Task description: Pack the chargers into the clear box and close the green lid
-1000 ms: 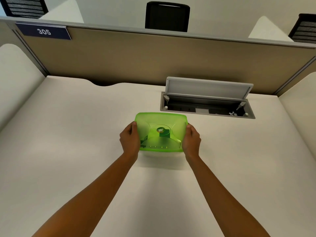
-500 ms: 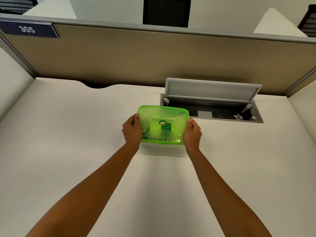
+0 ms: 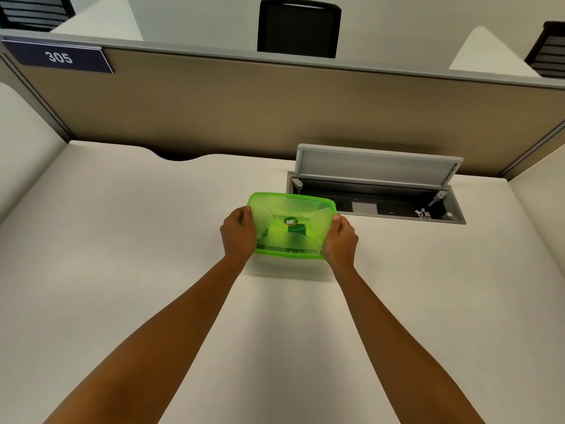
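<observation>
The translucent green lid [image 3: 290, 223] lies on top of the clear box, which sits on the white desk; only a thin strip of the box's front edge [image 3: 287, 257] shows below the lid. My left hand [image 3: 239, 233] grips the lid's left side with the thumb on top. Its right side is held the same way by my right hand [image 3: 340, 240]. A dark shape shows through the lid near its centre sticker; I cannot make out the chargers.
An open grey cable hatch [image 3: 376, 191] with its flap raised sits in the desk [image 3: 122, 255] just behind and to the right of the box. A tan partition [image 3: 275, 108] with a "305" sign [image 3: 61, 58] closes off the back.
The box with the lid has slid a little away from me, toward the hatch, with both hands still on its sides. The camera view shifted slightly.
</observation>
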